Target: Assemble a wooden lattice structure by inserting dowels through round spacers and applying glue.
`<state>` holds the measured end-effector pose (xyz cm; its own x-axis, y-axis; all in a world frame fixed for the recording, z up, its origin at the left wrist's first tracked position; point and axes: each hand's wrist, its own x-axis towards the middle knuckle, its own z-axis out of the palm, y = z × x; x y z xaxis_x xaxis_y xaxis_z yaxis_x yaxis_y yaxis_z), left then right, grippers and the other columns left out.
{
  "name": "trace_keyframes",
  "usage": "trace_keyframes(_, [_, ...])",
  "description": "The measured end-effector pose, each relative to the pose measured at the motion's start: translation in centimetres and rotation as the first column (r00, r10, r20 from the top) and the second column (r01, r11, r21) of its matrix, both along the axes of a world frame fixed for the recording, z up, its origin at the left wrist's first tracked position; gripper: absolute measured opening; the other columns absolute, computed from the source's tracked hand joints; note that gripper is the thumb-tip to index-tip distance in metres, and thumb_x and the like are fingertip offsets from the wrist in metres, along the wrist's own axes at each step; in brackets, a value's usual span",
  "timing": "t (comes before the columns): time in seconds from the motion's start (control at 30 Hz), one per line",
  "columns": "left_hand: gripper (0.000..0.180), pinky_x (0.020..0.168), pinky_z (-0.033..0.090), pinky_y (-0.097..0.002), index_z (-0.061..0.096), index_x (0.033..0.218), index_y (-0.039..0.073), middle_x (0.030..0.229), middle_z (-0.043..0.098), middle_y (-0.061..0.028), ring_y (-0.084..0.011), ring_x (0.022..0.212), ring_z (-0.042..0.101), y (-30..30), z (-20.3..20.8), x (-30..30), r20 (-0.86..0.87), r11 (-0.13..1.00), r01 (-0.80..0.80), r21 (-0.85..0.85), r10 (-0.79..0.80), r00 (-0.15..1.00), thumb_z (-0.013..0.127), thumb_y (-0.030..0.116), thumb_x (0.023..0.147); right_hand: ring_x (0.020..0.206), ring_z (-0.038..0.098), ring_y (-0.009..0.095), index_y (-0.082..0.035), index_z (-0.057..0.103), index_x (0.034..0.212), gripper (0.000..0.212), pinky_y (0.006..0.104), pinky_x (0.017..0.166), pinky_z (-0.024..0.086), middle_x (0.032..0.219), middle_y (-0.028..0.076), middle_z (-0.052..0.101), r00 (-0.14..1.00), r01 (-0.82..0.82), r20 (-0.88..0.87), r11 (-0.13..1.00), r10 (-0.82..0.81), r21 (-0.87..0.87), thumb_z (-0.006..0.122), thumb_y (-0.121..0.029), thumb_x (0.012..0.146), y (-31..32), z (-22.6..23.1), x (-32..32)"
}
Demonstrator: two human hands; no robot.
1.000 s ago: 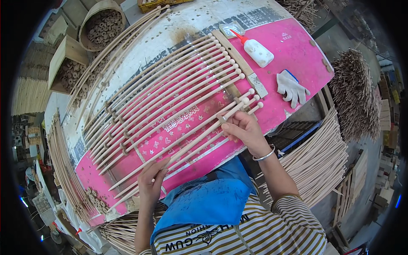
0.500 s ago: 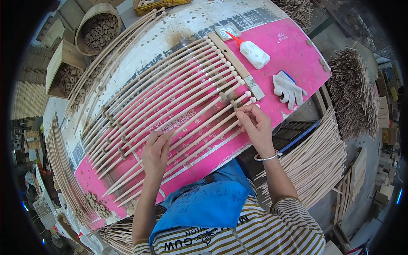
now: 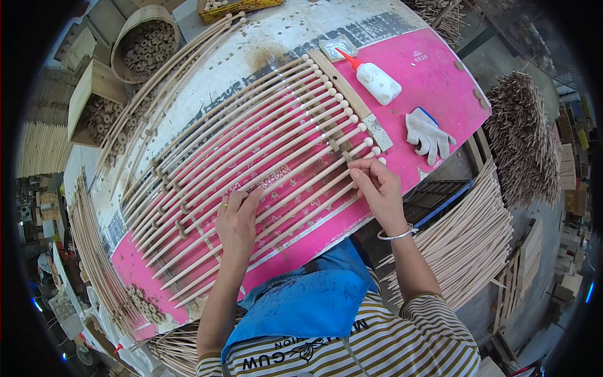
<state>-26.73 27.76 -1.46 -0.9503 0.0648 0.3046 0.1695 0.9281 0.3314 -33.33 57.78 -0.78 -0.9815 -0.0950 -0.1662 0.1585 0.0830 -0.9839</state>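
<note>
Slender wooden sticks with ball ends (image 3: 282,164) lie side by side across a pink sheet (image 3: 433,75). My left hand (image 3: 237,220) rests over the middle of the nearer sticks, its fingers closed on one of them. Near the ball ends, my right hand (image 3: 377,185) pinches a small brown wooden ring (image 3: 347,156) threaded on a stick; its fingertips partly hide the ring. Another ring (image 3: 333,145) sits on the neighbouring stick. Farther left, several rings (image 3: 183,208) are spaced along other sticks. A wooden bar (image 3: 339,81) lies by the ball ends.
A white squeeze bottle with red nozzle (image 3: 378,83) and a grey-white glove (image 3: 429,136) lie to the right. A round tub (image 3: 115,60) and a wooden box (image 3: 78,110) hold brown rings at the left. Bundled sticks (image 3: 465,239) lie beyond the table's right edge.
My left hand has shifted slightly right along the sticks, and its fingers have drawn in. The stick bearing the neighbouring ring has slid a little rightward. My right hand stays nearly in place.
</note>
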Motion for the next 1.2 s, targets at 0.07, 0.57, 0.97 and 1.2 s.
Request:
trace_keyframes(0.07, [0.033, 0.074, 0.052, -0.0411, 0.079, 0.119, 0.012, 0.095, 0.063, -0.0062, -0.0261, 0.087, 0.065, -0.2, -0.4, 0.1, -0.015, 1.0, 0.002, -0.008, -0.002, 1.0, 0.075, 0.004, 0.087, 0.071, 0.063, 0.012, -0.002, 0.073, 0.118, 0.022, 0.0298, 0.063, 0.051, 0.082, 0.003, 0.066, 0.911, 0.037, -0.398, 0.941, 0.106, 0.336, 0.072, -0.013, 0.099, 0.0, -0.2, -1.9])
trace_keyframes(0.57, [0.033, 0.079, 0.05, -0.0406, 0.078, 0.121, 0.007, 0.096, 0.064, -0.0082, -0.0265, 0.09, 0.063, -0.4, 1.1, -0.2, 0.029, 0.999, 0.015, -0.041, -0.014, 0.999, 0.072, 0.001, 0.089, 0.097, 0.068, 0.027, -0.014, 0.075, 0.112, 0.025, 0.04, 0.08, 0.054, 0.1, 0.006, 0.066, 0.763, -0.103, -0.349, 0.636, 0.544, 0.765, 0.077, -0.015, 0.088, -0.4, 0.1, -8.9])
trace_keyframes(0.97, [0.035, 0.087, 0.049, -0.0417, 0.076, 0.122, 0.009, 0.107, 0.067, -0.0058, -0.0261, 0.099, 0.064, -2.1, 0.8, -0.7, -0.001, 0.998, -0.036, -0.055, 0.036, 0.999, 0.072, 0.004, 0.087, 0.085, 0.068, 0.024, -0.011, 0.077, 0.112, 0.023, 0.0376, 0.076, 0.054, 0.095, 0.007, 0.065, 0.797, -0.088, -0.377, 0.709, 0.471, 0.699, 0.077, -0.014, 0.09, 0.1, 0.4, -8.3])
trace_keyframes(1.2, [0.036, 0.088, 0.051, -0.0405, 0.076, 0.12, 0.011, 0.105, 0.067, -0.0057, -0.0253, 0.099, 0.065, -3.3, 0.7, -0.9, -0.034, 0.981, -0.012, -0.194, 0.006, 0.999, 0.065, 0.004, 0.087, 0.082, 0.069, 0.02, -0.003, 0.078, 0.107, 0.017, 0.032, 0.075, 0.053, 0.093, 0.01, 0.073, 0.861, -0.16, -0.373, 0.879, 0.347, 0.449, 0.075, -0.015, 0.096, -2.1, 1.9, -4.2])
